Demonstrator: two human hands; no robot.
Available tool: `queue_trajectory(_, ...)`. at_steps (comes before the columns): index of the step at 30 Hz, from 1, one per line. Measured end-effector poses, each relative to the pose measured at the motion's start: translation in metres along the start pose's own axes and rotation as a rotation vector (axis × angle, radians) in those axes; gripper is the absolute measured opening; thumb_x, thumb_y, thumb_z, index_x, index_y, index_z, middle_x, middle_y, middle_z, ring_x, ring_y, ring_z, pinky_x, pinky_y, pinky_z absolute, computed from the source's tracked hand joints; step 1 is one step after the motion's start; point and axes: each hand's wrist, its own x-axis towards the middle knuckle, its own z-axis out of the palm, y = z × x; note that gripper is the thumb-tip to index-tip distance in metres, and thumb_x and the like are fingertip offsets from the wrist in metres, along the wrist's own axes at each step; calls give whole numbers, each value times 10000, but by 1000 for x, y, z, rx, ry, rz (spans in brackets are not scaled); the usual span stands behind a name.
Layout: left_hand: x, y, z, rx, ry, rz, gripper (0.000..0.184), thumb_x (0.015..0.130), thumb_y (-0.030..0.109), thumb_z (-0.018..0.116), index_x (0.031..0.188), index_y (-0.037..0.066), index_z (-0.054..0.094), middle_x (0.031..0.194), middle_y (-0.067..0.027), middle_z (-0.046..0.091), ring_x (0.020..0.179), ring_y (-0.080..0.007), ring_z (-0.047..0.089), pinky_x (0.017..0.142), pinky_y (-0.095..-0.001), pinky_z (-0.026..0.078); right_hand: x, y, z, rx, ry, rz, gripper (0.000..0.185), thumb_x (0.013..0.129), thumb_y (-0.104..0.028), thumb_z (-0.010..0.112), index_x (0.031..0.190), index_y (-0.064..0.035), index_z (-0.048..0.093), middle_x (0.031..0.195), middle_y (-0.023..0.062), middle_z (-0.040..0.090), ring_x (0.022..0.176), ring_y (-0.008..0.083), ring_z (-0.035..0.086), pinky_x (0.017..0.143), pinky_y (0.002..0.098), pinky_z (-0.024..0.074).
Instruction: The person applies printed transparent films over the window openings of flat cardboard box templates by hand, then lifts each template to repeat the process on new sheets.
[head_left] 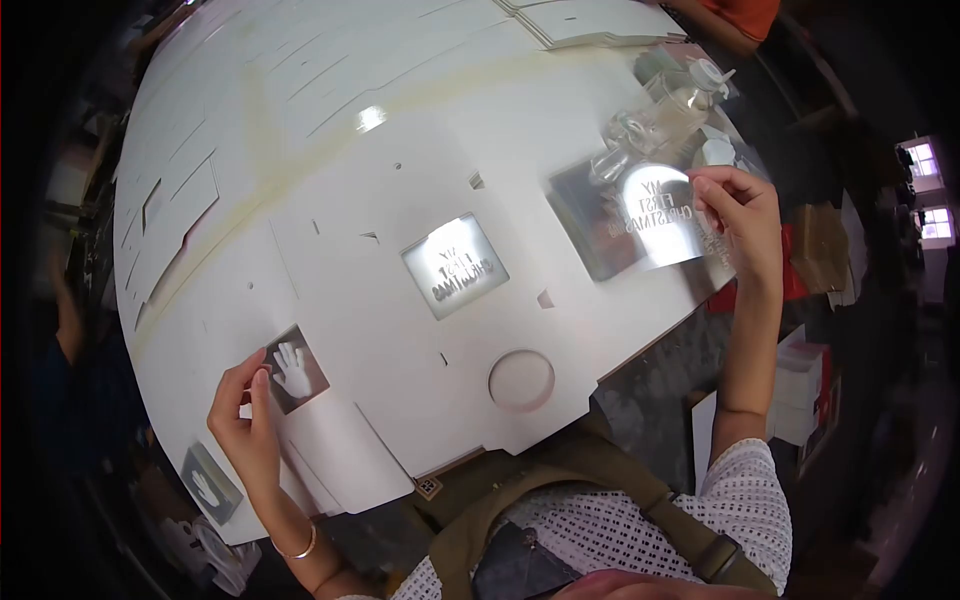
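Note:
My right hand [740,215] pinches the right edge of a clear plastic sheet [650,225], which bends and shines under the light. Dark lettering on it reads "MY FIRST CHRISTMAS". At the lower left, my left hand [243,415] has its thumb and fingertips close together beside a small dark window with a white hand shape [292,370]. What lies between those fingertips is too small to make out. Both windows are cut in a large white card [390,370]; the middle one shows a panel with the same lettering [455,265]. Nearer my body, the card has a round cutout [521,380].
A clear pump bottle [690,100] and crumpled clear plastic stand at the upper right. A second white hand shape on a dark piece [210,485] lies at the lower left edge. More cut white boards [590,22] lie at the back. Another person's orange sleeve [750,15] shows there.

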Motion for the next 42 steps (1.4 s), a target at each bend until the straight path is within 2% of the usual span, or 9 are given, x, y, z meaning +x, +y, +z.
queue_trajectory(3,-11,13,11,-7,-97,110,174,873,25,556,1010,0,660,837,-60,643,742,-110,580,664,-214,436,-9,-11,18,151,-120,21,127,837,-47,635,926,39,660,653,21,591,498,30,447,434,154,302)
queue_trajectory(7,-25,43,29,99,-409,425,298,745,-38,640,1038,15,640,982,-132,625,858,-259,611,708,-302,491,-14,-8,66,221,-244,105,124,825,-30,643,930,36,657,646,26,598,493,34,451,433,152,310)
queue_trajectory(9,-26,49,41,82,-481,574,371,716,-1,672,1081,31,617,1078,-122,603,935,-280,590,736,-336,507,-16,-4,89,274,-308,143,117,821,-32,648,919,31,663,646,26,602,496,33,453,435,153,315)
queue_trajectory(13,-26,56,59,136,-487,657,335,720,22,653,1053,10,618,1088,-92,598,982,-250,584,784,-317,515,-16,5,124,208,-374,116,116,824,-56,653,911,18,675,646,13,602,496,23,444,440,157,314)
queue_trajectory(16,-22,54,68,147,-476,783,411,674,11,666,1080,-1,602,1115,-95,599,988,-262,588,781,-333,524,-13,13,138,184,-388,77,121,828,-69,653,916,9,682,645,2,599,498,17,436,443,157,312)
queue_trajectory(19,-19,53,70,183,-505,812,339,716,49,634,1049,-13,616,1100,-81,594,993,-215,583,783,-282,521,-12,20,147,165,-372,97,127,829,-79,655,921,2,688,649,-5,601,514,10,438,458,154,315)
queue_trajectory(26,-16,51,74,147,-529,781,387,681,17,659,1064,-6,611,1123,-91,598,949,-238,602,734,-315,533,-10,26,158,96,-374,96,133,839,-81,644,936,2,684,671,-13,613,561,2,462,502,149,333)
queue_trajectory(31,-13,49,76,194,-503,815,330,712,45,629,1035,-23,610,1151,-76,564,951,-181,587,716,-266,523,-9,29,165,94,-367,119,136,848,-72,633,947,10,677,684,-12,620,572,1,472,507,149,337)
queue_trajectory(42,-15,48,81,221,-487,783,306,726,60,634,1023,-11,619,1151,-59,568,927,-155,588,676,-254,522,-11,34,169,87,-359,56,131,847,-65,646,953,7,676,691,-27,617,582,-4,472,512,141,325)
